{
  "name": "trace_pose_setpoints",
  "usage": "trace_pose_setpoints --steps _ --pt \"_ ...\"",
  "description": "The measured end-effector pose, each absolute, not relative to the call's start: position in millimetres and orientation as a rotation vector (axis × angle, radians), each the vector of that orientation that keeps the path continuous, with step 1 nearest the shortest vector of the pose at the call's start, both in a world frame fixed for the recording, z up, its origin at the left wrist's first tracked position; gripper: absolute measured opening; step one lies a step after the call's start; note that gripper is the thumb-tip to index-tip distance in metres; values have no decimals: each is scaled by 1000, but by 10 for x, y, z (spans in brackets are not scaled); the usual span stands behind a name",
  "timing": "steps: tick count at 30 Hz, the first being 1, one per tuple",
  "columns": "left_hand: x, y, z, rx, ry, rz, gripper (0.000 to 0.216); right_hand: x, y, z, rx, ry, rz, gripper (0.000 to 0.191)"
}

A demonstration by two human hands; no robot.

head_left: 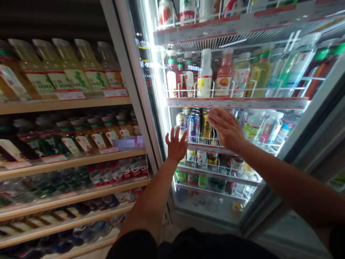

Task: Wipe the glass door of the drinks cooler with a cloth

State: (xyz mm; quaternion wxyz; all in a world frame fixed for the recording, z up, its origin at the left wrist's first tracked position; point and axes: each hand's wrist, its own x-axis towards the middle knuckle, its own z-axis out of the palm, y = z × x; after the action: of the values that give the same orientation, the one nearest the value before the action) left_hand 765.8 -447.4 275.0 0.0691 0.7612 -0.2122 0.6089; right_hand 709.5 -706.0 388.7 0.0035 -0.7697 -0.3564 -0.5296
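Observation:
Both my hands reach into an open drinks fridge. My left hand (176,144) is open, fingers spread, just below and left of a silver can (181,122) on the wire can shelf (205,146). My right hand (226,127) is open and flat, fingers stretched toward a gold can (206,126) and a blue can (194,126) in the same row. Neither hand holds anything. Further cans stand behind the front row, partly hidden.
Above the cans runs a shelf of bottled juices (205,73). Water bottles (265,126) stand right of the cans. Lower wire shelves (215,169) carry more cans. The fridge frame (134,79) divides it from wooden shelves of bottled drinks (67,104) on the left.

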Motion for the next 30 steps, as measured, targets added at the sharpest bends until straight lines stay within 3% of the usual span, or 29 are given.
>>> trace_pose_setpoints --steps 4,10,12,19,25,30 --pt "7609 -4469 2766 2309 -628 1750 50 7209 -6922 4227 -2268 -914 -1769 70" --pt "7486 -4401 2772 2338 -643 1674 54 7125 -6679 3349 -2437 -1540 -1431 74" --pt "7476 -4376 2764 2340 -665 1680 55 7099 -6717 3258 -2458 -1636 -1378 74" --pt "7453 -4423 2712 2331 -634 1634 59 7060 -7052 3656 -2322 -855 -1820 73" --pt "7310 -4595 2792 2375 -673 1584 58 6895 -7377 3330 -2553 -1486 -1400 62" --pt "7293 -4861 3026 2438 -612 1548 61 6898 -7951 3800 -2294 -892 -1932 63"
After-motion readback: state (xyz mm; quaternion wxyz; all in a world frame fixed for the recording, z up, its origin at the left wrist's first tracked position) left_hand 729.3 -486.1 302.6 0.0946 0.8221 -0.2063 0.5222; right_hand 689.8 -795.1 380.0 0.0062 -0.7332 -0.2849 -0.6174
